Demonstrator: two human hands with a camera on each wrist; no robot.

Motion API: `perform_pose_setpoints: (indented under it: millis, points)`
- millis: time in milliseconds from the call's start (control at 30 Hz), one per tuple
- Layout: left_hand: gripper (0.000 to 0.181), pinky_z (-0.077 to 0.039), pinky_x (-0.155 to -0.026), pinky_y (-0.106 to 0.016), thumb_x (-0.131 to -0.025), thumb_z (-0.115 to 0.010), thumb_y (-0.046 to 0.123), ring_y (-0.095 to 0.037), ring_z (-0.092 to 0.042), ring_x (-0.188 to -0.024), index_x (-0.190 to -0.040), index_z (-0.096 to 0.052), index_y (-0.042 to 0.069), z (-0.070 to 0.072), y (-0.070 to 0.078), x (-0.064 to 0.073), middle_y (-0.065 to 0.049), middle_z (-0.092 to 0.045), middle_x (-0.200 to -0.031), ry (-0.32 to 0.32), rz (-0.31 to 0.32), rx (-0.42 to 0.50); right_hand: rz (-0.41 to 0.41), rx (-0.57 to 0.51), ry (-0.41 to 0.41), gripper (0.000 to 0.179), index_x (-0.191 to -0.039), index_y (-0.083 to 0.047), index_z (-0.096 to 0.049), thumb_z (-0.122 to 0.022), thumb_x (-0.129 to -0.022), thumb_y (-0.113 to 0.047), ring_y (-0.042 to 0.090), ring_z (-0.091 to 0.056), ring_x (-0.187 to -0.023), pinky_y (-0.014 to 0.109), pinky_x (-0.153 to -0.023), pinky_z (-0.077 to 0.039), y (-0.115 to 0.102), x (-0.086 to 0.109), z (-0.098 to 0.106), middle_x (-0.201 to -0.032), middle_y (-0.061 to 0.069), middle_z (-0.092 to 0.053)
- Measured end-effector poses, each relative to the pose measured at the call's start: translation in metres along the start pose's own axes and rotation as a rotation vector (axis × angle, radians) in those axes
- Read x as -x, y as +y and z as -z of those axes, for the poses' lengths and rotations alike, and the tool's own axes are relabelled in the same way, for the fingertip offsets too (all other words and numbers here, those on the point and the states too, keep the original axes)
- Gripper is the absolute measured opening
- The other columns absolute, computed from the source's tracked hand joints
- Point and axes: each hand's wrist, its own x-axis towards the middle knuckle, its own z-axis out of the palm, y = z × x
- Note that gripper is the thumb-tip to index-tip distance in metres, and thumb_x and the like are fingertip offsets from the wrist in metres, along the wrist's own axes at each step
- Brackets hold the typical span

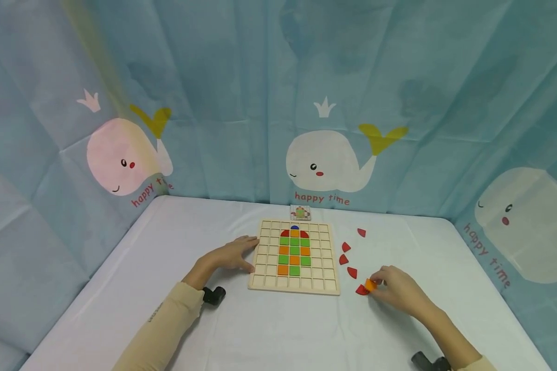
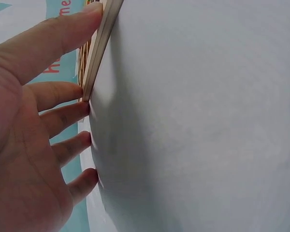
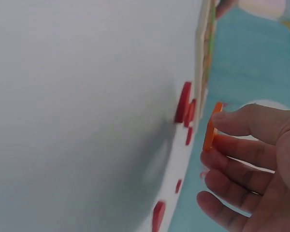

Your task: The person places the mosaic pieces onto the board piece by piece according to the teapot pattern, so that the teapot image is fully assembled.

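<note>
A square wooden grid board [image 1: 269, 281] lies on the table, with green, orange, red and blue tiles set in its middle columns. My left hand [image 1: 234, 253] rests at the board's left edge, fingers spread. In the left wrist view, its thumb [image 2: 58, 43] and index fingertip touch the board's side [image 2: 100, 53]. Right of the board, my right hand [image 1: 399, 289] pinches an orange square tile [image 1: 371, 285] between thumb and fingers. The right wrist view shows that tile [image 3: 211, 129] raised off the table. A red quarter-round tile [image 1: 362, 290] lies just under it.
Several more red quarter-round tiles [image 1: 352, 272] lie scattered along the board's right side. A small picture card [image 1: 300, 213] stands behind the board. White cloth covers the table [image 1: 269, 330], and a blue whale-print curtain [image 1: 241, 149] hangs around it.
</note>
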Motion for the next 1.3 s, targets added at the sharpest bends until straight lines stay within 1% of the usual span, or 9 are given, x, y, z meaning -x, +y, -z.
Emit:
perform_pose_setpoints:
  millis: [133, 333, 433, 567, 667, 767, 867, 1100, 1300]
  points:
    - [0.088, -0.015, -0.122, -0.056, -0.08, -0.08, 0.029, -0.036, -0.014, -0.151, -0.152, -0.033, 0.007, -0.002, 0.0, 0.001, -0.014, -0.026, -0.161, -0.003, -0.008, 0.001, 0.01, -0.008, -0.002, 0.016, -0.092, -0.01, -0.076, -0.079, -0.078, -0.016, 0.012, -0.054, -0.078, 0.028, -0.068, -0.052, -0.012, -0.013, -0.003, -0.081, -0.005, -0.063]
    - [0.088, -0.015, -0.122, -0.056, -0.08, -0.079, 0.027, -0.038, -0.014, -0.151, -0.151, -0.034, 0.004, -0.003, 0.0, 0.002, -0.016, -0.026, -0.16, -0.004, -0.032, 0.006, 0.091, 0.003, 0.008, 0.021, -0.095, -0.007, -0.076, -0.08, -0.077, -0.017, 0.011, -0.05, -0.074, 0.023, -0.062, -0.046, -0.033, -0.036, -0.014, -0.076, -0.004, -0.06]
    - [0.087, -0.015, -0.122, -0.056, -0.08, -0.079, 0.026, -0.037, -0.014, -0.151, -0.151, -0.034, 0.005, -0.003, 0.0, 0.002, -0.015, -0.027, -0.161, -0.002, -0.026, 0.008, 0.115, -0.004, -0.007, 0.021, -0.096, -0.008, -0.076, -0.08, -0.077, -0.017, 0.01, -0.049, -0.075, 0.023, -0.064, -0.047, -0.047, -0.047, -0.02, -0.078, -0.004, -0.059]
    - [0.087, -0.015, -0.122, -0.056, -0.08, -0.079, 0.026, -0.037, -0.014, -0.151, -0.151, -0.034, 0.005, -0.003, 0.001, 0.003, -0.015, -0.027, -0.161, -0.002, -0.02, 0.006, 0.155, -0.002, -0.029, 0.018, -0.094, -0.01, -0.076, -0.079, -0.077, -0.016, 0.009, -0.05, -0.078, 0.024, -0.07, -0.049, -0.062, -0.062, -0.029, -0.083, -0.007, -0.063]
    - [0.087, -0.015, -0.122, -0.056, -0.08, -0.079, 0.026, -0.037, -0.014, -0.151, -0.151, -0.034, 0.005, -0.004, 0.001, 0.003, -0.015, -0.027, -0.16, -0.003, -0.022, 0.003, 0.208, 0.005, -0.036, 0.016, -0.092, -0.01, -0.077, -0.079, -0.078, -0.016, 0.009, -0.049, -0.077, 0.024, -0.068, -0.048, -0.071, -0.07, -0.035, -0.082, -0.006, -0.064]
    - [0.087, -0.015, -0.122, -0.056, -0.08, -0.079, 0.026, -0.037, -0.014, -0.151, -0.151, -0.034, 0.005, -0.005, 0.001, 0.003, -0.014, -0.027, -0.161, -0.002, -0.029, 0.002, 0.255, 0.025, -0.041, 0.015, -0.091, -0.011, -0.077, -0.079, -0.079, -0.018, 0.009, -0.048, -0.076, 0.023, -0.067, -0.047, -0.078, -0.076, -0.038, -0.081, -0.006, -0.063]
    - [0.087, -0.015, -0.122, -0.055, -0.081, -0.079, 0.027, -0.037, -0.014, -0.151, -0.151, -0.033, 0.006, -0.004, 0.0, 0.003, -0.014, -0.026, -0.161, 0.0, -0.028, 0.001, 0.277, 0.054, -0.047, 0.015, -0.092, -0.011, -0.077, -0.079, -0.079, -0.019, 0.009, -0.047, -0.076, 0.023, -0.068, -0.047, -0.085, -0.08, -0.04, -0.08, -0.006, -0.062]
    - [0.088, -0.015, -0.122, -0.055, -0.08, -0.079, 0.029, -0.036, -0.014, -0.151, -0.152, -0.033, 0.007, -0.001, 0.0, 0.001, -0.013, -0.026, -0.161, 0.003, -0.02, -0.008, 0.276, 0.097, -0.065, 0.013, -0.093, -0.013, -0.077, -0.077, -0.08, -0.018, 0.01, -0.047, -0.077, 0.025, -0.07, -0.049, -0.097, -0.089, -0.044, -0.081, -0.006, -0.06]
    - [0.089, -0.016, -0.122, -0.056, -0.079, -0.08, 0.029, -0.037, -0.014, -0.151, -0.152, -0.033, 0.007, -0.001, 0.0, 0.001, -0.014, -0.026, -0.161, -0.003, -0.02, -0.006, 0.282, 0.125, -0.085, 0.015, -0.095, -0.014, -0.078, -0.077, -0.081, -0.019, 0.011, -0.048, -0.08, 0.027, -0.073, -0.051, -0.101, -0.091, -0.046, -0.085, -0.005, -0.061]
